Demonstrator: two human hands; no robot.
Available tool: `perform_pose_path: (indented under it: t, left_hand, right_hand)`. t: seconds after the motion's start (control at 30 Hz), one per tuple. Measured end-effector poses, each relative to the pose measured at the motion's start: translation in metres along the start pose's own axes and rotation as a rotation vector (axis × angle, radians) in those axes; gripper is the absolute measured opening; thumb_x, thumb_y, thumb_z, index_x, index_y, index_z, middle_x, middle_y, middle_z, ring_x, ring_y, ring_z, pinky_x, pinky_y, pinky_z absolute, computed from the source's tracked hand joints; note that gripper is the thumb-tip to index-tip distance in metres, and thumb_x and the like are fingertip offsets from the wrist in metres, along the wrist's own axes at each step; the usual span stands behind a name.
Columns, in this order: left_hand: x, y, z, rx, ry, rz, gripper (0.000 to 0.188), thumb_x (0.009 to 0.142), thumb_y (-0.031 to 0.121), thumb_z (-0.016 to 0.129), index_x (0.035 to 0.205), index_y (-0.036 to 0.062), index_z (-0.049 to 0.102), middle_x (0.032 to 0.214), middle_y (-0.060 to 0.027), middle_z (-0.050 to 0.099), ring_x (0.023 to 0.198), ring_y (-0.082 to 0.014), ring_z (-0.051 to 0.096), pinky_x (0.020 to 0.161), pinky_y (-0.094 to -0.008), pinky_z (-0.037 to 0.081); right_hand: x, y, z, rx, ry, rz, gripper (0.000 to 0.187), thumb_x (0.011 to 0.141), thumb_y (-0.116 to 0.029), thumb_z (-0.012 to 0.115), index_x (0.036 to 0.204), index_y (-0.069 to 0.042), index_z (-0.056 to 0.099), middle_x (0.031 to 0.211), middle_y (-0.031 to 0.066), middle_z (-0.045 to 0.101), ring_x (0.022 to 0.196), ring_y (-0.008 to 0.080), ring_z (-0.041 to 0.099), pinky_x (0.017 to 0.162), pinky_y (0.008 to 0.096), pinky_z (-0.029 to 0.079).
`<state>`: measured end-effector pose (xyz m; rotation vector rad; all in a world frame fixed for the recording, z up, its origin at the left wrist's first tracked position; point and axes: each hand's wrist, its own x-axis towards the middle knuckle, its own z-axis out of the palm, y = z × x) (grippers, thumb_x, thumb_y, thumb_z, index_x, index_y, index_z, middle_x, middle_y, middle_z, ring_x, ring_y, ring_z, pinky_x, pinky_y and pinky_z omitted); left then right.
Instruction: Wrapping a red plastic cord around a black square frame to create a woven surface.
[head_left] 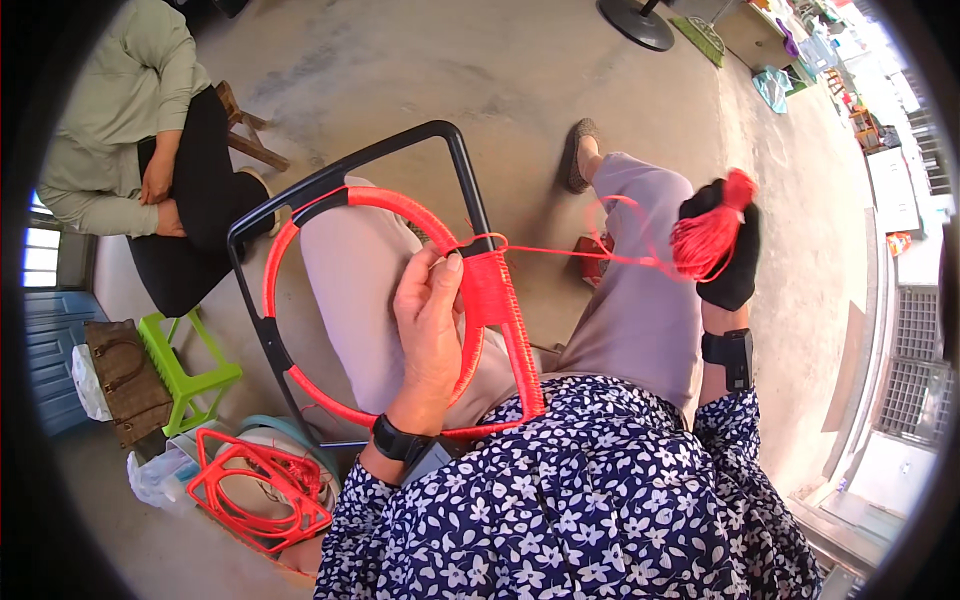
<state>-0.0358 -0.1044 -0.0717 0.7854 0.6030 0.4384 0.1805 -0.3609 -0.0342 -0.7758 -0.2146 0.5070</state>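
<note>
A black rectangular frame (470,185) with a ring (270,275) inside it rests over my lap. Red cord covers most of the ring and the frame's near right side, while other stretches are bare black. My left hand (430,315) grips the frame where ring and side bar meet, thumb and fingers pinched at the top of a dense red wrapping (487,290). Out to the right, my right hand (735,285), in a black glove, holds a bundle of red cord (705,240). A strand of cord (560,251) runs taut from the wrapping toward that bundle, with a loose loop above it.
Finished-looking red frames (260,490) lie in a container at lower left. Beside them stand a green stool (190,365) and a brown handbag (125,380). A seated person (130,150) is at upper left. A round black stand base (637,24) sits on the floor (430,60).
</note>
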Motion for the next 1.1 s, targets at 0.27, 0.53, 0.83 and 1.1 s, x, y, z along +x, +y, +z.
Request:
perform_pose_path:
  t: [0.27,0.53,0.83,1.1]
  left_hand:
    - [-0.001,-0.003,0.005,0.014,0.032,-0.008,0.016,0.095,0.018,0.061,0.103,0.0035,0.062,0.082,0.0053,0.063,0.062,0.0009,0.05,0.052,-0.0144,0.037]
    - [-0.003,0.001,0.002,0.003,0.042,-0.02,0.014,0.095,0.013,0.061,0.103,0.002,0.06,0.086,0.003,0.064,0.069,-0.001,0.056,0.059,-0.0158,0.043]
    - [0.002,-0.005,0.003,0.055,-0.012,-0.06,0.02,0.091,0.012,0.067,0.104,-0.0012,0.058,0.083,-0.0009,0.065,0.073,-0.0034,0.058,0.066,-0.0185,0.046]
    - [-0.002,0.003,0.011,-0.124,0.02,-0.116,0.016,0.098,0.023,0.057,0.092,0.0073,0.059,0.081,-0.0004,0.065,0.065,-0.005,0.061,0.055,-0.0185,0.049]
  right_hand:
    - [0.001,0.081,0.102,-0.603,-0.305,0.72,0.036,0.093,-0.024,0.06,0.119,0.001,0.058,0.073,0.0022,0.06,0.066,0.0099,0.059,0.059,0.0246,0.047]
    - [0.003,0.085,0.1,-0.628,-0.167,0.559,0.022,0.093,-0.022,0.06,0.096,-0.001,0.058,0.076,0.0049,0.062,0.07,0.0125,0.06,0.066,0.0254,0.048]
    - [-0.001,0.095,0.151,-0.564,-0.317,0.563,0.02,0.09,-0.02,0.064,0.083,-0.003,0.058,0.061,0.0011,0.054,0.05,0.0083,0.052,0.048,0.0242,0.04]
    - [0.001,0.055,0.109,-0.752,-0.137,0.439,0.024,0.095,-0.022,0.056,0.106,-0.001,0.058,0.098,0.0111,0.068,0.062,0.0139,0.061,0.059,0.0268,0.051]
